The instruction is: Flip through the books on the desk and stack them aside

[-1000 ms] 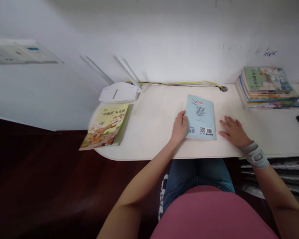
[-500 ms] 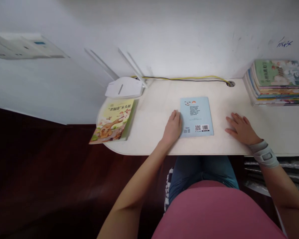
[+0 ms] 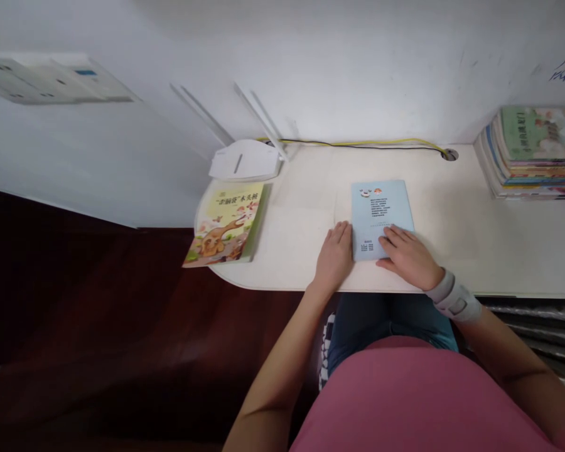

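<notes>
Pale blue booklet (image 3: pixel 381 213) lying flat under the right hand (image 3: pixel 408 257), spread over its lower corner, left hand (image 3: pixel 334 257) open just beside it, apparently gripping nothing.

Right hand (image 3: pixel 407 257) on blue booklet (image 3: pixel 381 216)

A white wireless router (image 3: pixel 245 161) and a picture book (image 3: pixel 226 223) were on the cream desk (image 3: pixel 301 207); stacked books (image 3: pixel 532 154) stood right, with yellow-and-black cables (image 3: pixel 358 142) entering a grommet (image 3: pixel 450 154).
</notes>
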`<state>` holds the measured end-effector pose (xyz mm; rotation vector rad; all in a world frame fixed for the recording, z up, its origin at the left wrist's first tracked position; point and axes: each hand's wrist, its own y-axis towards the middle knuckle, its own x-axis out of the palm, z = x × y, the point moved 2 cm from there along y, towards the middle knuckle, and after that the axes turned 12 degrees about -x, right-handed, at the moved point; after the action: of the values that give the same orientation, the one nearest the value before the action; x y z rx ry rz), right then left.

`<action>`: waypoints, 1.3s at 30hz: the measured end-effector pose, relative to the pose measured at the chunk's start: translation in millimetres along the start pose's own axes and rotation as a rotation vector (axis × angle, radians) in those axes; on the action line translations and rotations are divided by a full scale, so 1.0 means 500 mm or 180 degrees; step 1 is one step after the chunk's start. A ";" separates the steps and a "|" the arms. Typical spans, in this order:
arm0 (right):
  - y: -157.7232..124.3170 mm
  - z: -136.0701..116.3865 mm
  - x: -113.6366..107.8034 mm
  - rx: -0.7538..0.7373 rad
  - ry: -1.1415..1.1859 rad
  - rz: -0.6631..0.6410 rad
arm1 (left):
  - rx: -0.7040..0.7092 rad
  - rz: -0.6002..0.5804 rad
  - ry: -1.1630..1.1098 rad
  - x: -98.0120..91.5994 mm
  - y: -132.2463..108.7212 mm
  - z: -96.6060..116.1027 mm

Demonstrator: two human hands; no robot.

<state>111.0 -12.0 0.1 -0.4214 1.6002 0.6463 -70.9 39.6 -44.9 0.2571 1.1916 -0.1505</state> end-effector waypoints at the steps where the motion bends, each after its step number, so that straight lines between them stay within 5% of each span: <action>1: 0.010 -0.006 0.003 0.0016 0.0023 -0.0013 | 0.0016 -0.0025 -0.0022 0.000 0.000 -0.002; 17: 0.021 0.001 0.000 -0.0175 0.0433 0.0206 | 0.0111 -0.0160 -0.0481 -0.016 -0.001 -0.023; 23: 0.017 -0.013 0.004 0.0336 0.1165 0.1098 | 0.0059 -0.0037 -0.0770 -0.021 -0.003 -0.027; 26: 0.013 -0.012 0.000 0.0805 0.1572 0.1754 | -0.0062 0.0475 -0.0802 -0.038 -0.013 -0.024; 30: 0.005 -0.013 -0.008 0.1098 0.2018 0.2227 | 0.0026 0.1269 -0.1034 -0.060 -0.026 0.036; 35: -0.020 -0.008 -0.010 0.1146 0.1971 0.2439 | 0.0376 0.0861 -0.1749 -0.040 -0.002 0.155; 39: -0.036 0.000 -0.018 0.1009 0.1559 0.2324 | 0.0443 0.0777 -0.1885 -0.031 0.010 0.184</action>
<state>123.5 -26.8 6.0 0.2917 2.3073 0.8481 7.0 18.5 1.8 0.4425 0.5565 -0.0860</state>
